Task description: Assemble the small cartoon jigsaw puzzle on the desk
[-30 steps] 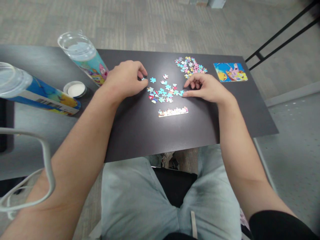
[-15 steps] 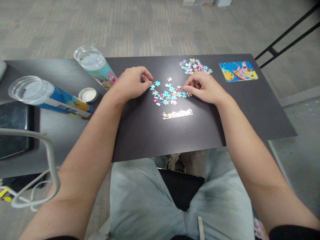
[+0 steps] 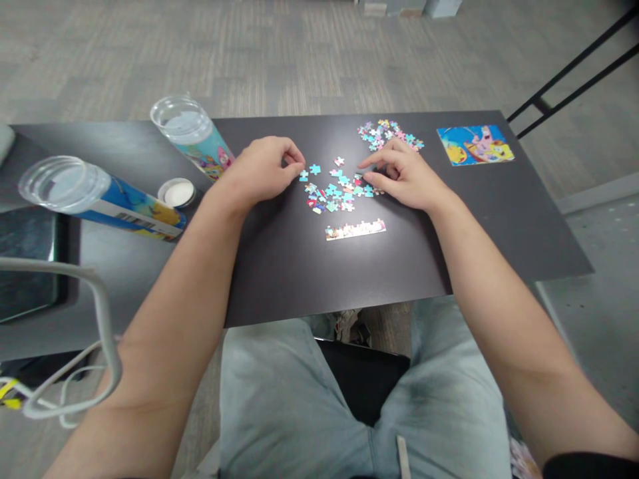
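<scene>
A: Left hand [image 3: 269,165] up by the outlying blue piece [image 3: 303,175] – thumb and forefinger narrow, nearly tip to tip!
B: Is it pinching that piece?
A: Cannot tell from here; they're right at its edge. Right hand [image 3: 409,176], other side: thumb and forefinger slightly parted, just beside a red piece [image 3: 358,178], no grip to be seen.
B: And the rest?
A: Loose pieces [image 3: 332,191] scattered flat on the table [image 3: 299,279], between the two hands. Nearer the body lies the strip [image 3: 355,230], several joined in a row.
B: How would they handle?
A: Light, I'd say, and stiff like thin board. The shine hints at a slick face, so pinch opposite edges, or press one fingertip on top and slide.
B: The strip?
A: That's the fragile one – lift one end and the joins could part. Better to support both ends and keep it flat.
</scene>
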`<state>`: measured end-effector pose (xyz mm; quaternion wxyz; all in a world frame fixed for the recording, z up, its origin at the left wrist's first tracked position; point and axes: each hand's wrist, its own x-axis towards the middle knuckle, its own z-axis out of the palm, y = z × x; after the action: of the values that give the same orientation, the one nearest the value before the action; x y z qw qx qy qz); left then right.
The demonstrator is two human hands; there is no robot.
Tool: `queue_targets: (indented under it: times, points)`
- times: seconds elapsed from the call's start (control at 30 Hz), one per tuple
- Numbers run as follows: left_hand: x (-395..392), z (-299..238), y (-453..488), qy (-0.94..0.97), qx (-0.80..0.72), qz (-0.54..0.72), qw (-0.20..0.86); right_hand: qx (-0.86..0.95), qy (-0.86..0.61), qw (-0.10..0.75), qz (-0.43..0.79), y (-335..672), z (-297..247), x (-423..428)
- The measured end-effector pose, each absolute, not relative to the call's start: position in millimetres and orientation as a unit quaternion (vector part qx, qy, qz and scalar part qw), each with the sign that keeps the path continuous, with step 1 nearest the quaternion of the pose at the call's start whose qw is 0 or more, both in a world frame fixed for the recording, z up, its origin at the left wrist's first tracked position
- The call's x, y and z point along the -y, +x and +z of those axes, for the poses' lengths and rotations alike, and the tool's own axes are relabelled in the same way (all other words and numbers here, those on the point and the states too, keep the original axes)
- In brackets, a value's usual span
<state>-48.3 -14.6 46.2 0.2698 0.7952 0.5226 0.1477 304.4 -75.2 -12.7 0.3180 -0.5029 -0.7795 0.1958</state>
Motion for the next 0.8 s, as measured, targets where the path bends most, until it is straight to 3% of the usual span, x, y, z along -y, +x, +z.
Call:
queue_targets:
  times: [0.27,0.8]
  points:
    - [13,50,-56,0.806,-0.503,0.104,0.295,0.784,-0.503,0.333,0.147,303,-20,73]
    - [22,52,-45,0.805,-0.503,0.116,0.292,0.779,-0.503,0.317,0.198,288,-10,78]
